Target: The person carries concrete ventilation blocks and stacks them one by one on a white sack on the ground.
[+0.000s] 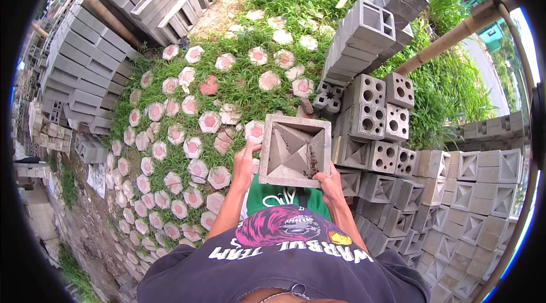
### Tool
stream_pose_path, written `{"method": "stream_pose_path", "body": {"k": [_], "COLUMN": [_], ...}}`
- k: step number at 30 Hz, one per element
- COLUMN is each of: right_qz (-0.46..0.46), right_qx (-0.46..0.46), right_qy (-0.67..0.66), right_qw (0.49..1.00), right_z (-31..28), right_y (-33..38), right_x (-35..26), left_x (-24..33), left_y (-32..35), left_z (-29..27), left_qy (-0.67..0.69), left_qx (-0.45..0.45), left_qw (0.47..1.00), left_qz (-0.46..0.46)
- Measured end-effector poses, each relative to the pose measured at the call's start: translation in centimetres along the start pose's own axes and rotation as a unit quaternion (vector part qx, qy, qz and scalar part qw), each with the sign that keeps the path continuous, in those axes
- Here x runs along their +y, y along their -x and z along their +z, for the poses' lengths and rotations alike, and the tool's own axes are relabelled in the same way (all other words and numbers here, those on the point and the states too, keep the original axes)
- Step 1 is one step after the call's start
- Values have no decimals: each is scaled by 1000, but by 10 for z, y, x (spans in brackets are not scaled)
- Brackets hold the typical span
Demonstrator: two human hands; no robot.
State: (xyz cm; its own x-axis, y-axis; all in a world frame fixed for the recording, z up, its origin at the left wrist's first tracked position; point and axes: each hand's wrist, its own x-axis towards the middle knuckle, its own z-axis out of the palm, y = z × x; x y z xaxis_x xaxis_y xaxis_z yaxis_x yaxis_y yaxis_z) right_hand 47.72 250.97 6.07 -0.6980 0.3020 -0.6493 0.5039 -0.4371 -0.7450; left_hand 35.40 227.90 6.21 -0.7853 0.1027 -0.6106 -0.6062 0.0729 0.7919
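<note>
A square grey concrete vent block (297,179) with a raised pyramid-like pattern inside is held up in front of my body. My left hand (244,162) grips its left side, with most of the fingers against or behind that edge. My right hand (330,183) clasps the lower right corner, its thumb over the rim. Some dark reddish-brown debris lies in the block's recess near the right thumb. Just past the block's right side stand vent blocks with round holes (368,108) and a block with a star-shaped opening (328,97).
Stacked concrete blocks (91,58) line the left, with another pile (176,4) behind. Hollow blocks (364,30) rise at the far right, near a bamboo pole (443,41). Diamond-patterned blocks (469,198) fill the right side. Hexagonal pavers (209,122) are set in the grass.
</note>
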Motion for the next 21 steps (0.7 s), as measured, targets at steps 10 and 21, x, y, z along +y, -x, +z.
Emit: {"method": "stream_pose_path", "body": {"k": [10,21], "right_qz": [31,163], "right_qx": [-195,-299], "right_qy": [158,45], "right_qw": [967,939], "right_z": [85,207], "right_y": [-65,-205], "right_x": [-43,-90], "left_x": [-49,2], "left_y": [-58,-103], "left_z": [-56,-86], "left_qy": [436,464], "left_qx": [-74,165], "left_qw": [896,869], "left_qz": [-30,51]}}
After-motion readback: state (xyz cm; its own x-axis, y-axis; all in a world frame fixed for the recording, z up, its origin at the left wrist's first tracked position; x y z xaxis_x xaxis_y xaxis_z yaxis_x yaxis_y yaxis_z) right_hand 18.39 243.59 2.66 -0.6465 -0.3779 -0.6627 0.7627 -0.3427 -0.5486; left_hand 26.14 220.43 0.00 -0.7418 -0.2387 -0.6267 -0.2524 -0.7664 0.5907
